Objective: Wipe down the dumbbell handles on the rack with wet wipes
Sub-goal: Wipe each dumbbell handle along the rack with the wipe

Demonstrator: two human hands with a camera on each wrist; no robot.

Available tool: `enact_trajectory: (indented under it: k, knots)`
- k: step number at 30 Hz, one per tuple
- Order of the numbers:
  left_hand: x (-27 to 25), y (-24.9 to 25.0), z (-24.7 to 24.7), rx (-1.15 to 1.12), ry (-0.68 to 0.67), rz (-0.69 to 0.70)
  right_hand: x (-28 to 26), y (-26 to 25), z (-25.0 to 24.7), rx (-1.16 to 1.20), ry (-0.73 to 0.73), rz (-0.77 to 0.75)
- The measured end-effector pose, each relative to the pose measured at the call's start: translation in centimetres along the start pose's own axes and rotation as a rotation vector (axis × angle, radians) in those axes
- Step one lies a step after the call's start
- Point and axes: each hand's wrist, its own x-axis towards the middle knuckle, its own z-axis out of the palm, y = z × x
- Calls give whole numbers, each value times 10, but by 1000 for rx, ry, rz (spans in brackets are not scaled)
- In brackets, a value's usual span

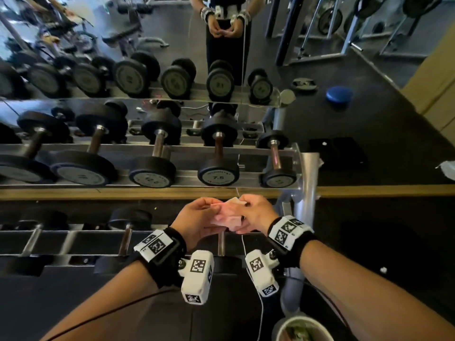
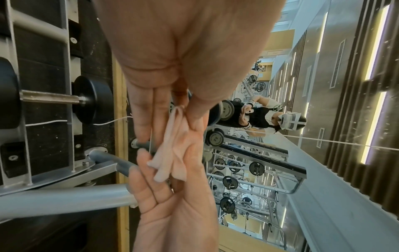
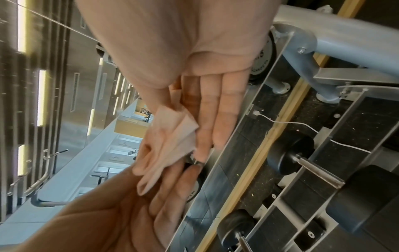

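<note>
Both my hands hold a folded, pale pink wet wipe (image 1: 227,214) above the lower tier of the dumbbell rack (image 1: 73,232). My left hand (image 1: 199,215) pinches its left side and my right hand (image 1: 253,211) pinches its right side between thumb and fingers. The left wrist view shows the wipe (image 2: 172,153) hanging in folds between the two hands, and the right wrist view shows the wipe (image 3: 170,141) the same way. A metal dumbbell handle (image 1: 221,242) lies directly under my hands, partly hidden by them. Another handle (image 1: 126,238) lies to the left.
Beyond a wooden strip (image 1: 147,193), more rows of black dumbbells (image 1: 219,153) appear, and a mirror shows the person. The rack's grey post (image 1: 306,173) rises just right of my hands. A white cup (image 1: 302,328) stands at the bottom edge. A blue disc (image 1: 339,94) lies on the dark floor.
</note>
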Motion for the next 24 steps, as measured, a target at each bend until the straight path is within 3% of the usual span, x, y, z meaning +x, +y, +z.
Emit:
enact_trajectory:
  k: [5, 9, 12, 17, 24]
  knots:
    - [-11, 8, 21, -3, 41, 15, -24, -17, -20, -126, 68, -159]
    - [-13, 17, 39, 27, -30, 22, -32, -32, -36, -249, 170, -231]
    - [-7, 32, 48, 155, -84, 51, -28, -47, -45, -268, 212, -271]
    - [28, 59, 64, 388, 31, 139, -4, -66, -57, -383, 322, -425]
    - [81, 98, 71, 146, -107, -66, 54, -86, -74, -578, 430, -591]
